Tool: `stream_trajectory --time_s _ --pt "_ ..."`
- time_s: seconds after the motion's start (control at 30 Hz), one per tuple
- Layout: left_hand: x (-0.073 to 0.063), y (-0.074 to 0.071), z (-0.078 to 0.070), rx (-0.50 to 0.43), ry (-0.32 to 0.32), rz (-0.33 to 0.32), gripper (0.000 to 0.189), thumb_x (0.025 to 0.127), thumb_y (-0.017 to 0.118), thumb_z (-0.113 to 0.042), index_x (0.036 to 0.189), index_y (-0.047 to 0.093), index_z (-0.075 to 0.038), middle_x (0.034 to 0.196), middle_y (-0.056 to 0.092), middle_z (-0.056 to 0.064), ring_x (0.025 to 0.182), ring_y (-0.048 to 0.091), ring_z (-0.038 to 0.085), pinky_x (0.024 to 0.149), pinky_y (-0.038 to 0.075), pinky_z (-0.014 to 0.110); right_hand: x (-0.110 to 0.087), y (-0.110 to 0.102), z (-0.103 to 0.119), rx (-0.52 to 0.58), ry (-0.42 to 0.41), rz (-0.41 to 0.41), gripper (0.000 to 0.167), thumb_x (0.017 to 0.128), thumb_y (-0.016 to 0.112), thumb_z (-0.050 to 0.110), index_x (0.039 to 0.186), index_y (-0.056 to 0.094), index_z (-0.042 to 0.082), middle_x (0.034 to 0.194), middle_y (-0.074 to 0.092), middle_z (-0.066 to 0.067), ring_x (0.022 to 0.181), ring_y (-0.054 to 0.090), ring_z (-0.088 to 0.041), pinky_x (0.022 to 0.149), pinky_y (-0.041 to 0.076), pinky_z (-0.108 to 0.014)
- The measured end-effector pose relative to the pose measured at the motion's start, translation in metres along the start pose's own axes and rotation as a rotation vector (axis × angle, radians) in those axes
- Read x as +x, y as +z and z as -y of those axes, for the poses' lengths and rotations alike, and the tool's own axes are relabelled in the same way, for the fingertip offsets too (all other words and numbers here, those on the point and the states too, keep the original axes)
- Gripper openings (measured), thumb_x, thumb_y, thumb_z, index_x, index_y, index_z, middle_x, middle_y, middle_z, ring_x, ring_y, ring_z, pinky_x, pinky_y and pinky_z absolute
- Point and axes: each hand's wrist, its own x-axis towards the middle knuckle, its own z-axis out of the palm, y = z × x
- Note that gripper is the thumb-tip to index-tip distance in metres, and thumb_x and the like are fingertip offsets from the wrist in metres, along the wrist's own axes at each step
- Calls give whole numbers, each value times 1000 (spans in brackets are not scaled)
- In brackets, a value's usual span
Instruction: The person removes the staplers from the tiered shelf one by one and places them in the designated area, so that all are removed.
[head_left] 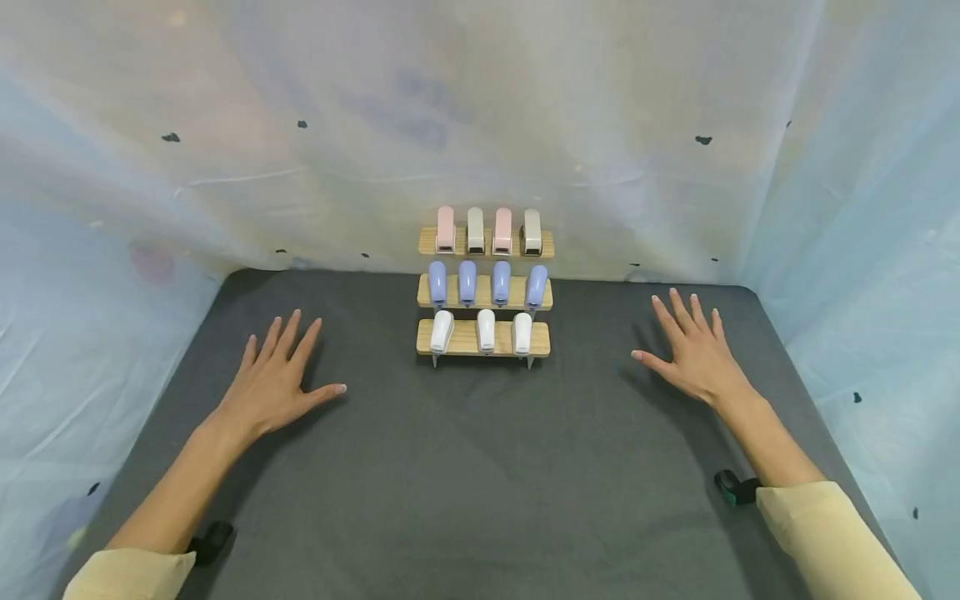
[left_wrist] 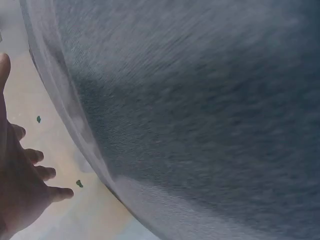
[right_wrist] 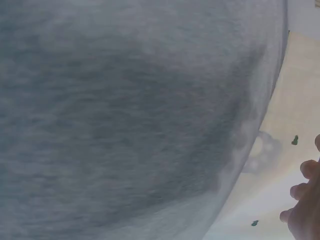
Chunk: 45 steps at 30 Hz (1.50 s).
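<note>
With its fingers spread, my left hand (head_left: 272,392) is held over the left part of the dark table in the head view and holds nothing. On the other side, my right hand (head_left: 697,358) is spread the same way, also with nothing in it. Between the hands, at the back, stands a three-tier wooden rack (head_left: 465,340) with what look like mini staplers. Pink ones (head_left: 446,229) alternate with grey ones (head_left: 476,231) on the top tier. Blue ones (head_left: 501,283) fill the middle tier, and three white ones (head_left: 486,331) sit on the bottom tier. Neither hand touches the rack.
A dark grey cloth covers the table (head_left: 480,467). Pale patterned curtains (head_left: 525,100) hang behind it and along both sides. Black bands (head_left: 738,488) are on both wrists, by the yellow sleeves (head_left: 832,533). The wrist views mostly show the grey cloth (left_wrist: 200,110).
</note>
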Motion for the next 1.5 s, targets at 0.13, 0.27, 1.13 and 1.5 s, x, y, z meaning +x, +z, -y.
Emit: stream_trajectory --time_s 0.13,0.27,1.13,1.5 --pt "10 -1 0 -28 44 10 109 85 61 -71 161 8 -14 164 1 21 149 3 46 112 7 69 10 -5 3 7 -12 -2 95 92 62 57 161 12 15 165 5 -19 150 -2 -42 113 1 -67" --pt "14 0 1 -39 64 35 109 85 63 -69 161 7 -15 165 -1 20 150 0 43 113 7 67 18 -8 5 22 -34 -9 95 92 63 56 161 12 15 165 7 -19 150 0 -41 114 3 -66" --pt "57 8 -23 -365 126 123 103 84 76 -50 161 14 -24 165 12 15 148 17 43 107 24 69 49 -24 30 163 -104 -87 82 94 65 47 159 25 15 163 22 -13 145 26 -42 108 26 -65" --pt "70 10 -34 -576 147 73 86 84 81 -38 155 36 -26 162 26 10 145 27 40 108 32 62 67 -30 45 220 -190 -206 70 95 66 38 154 38 12 155 38 -14 141 36 -38 109 30 -60"
